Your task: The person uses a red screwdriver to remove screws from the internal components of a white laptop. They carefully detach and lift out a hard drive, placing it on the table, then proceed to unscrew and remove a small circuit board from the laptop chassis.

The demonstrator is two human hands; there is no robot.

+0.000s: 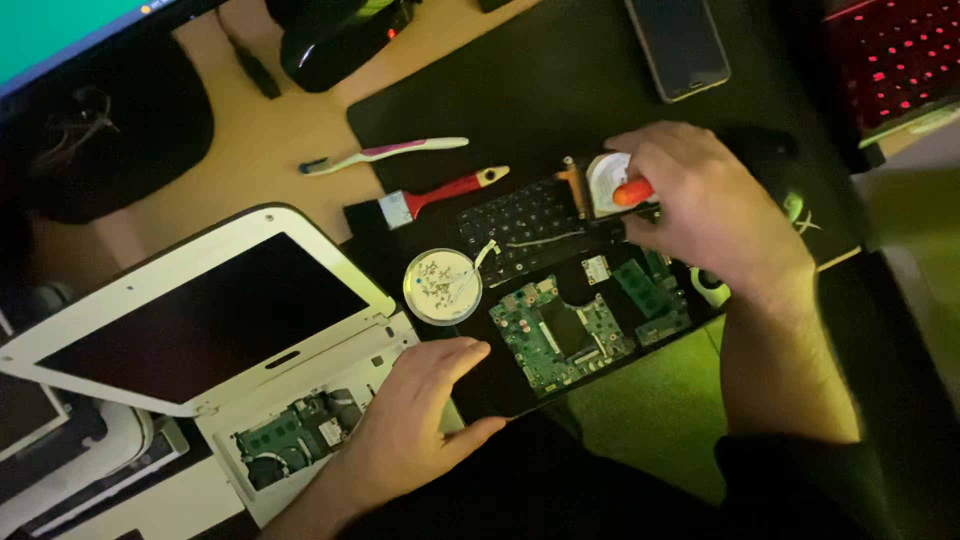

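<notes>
The table (270, 140) carries a dark mat (520, 90), and on it lies an opened black laptop base (560, 290), its long axis running from lower left to upper right. The green circuit board (555, 330) is exposed in the near half; the keyboard (520, 220) shows in the far half.

To the left stands a white laptop (200, 320), also opened, lid up.

The left hand (415, 425) rests flat on the near left corner of the black base, fingers spread, closed on nothing; it pins the base down.

The right hand (710, 215) is over the far right end of the base. Its grip is clamped on a screwdriver with an orange handle (632, 192), which points left toward the fan (605, 180) at the far edge. The tip is hidden. The fan lies just left of the grip, so the right hand is the nearer one.

A round dish of screws (442, 287) sits between the two laptops, closer to the left hand.
</notes>
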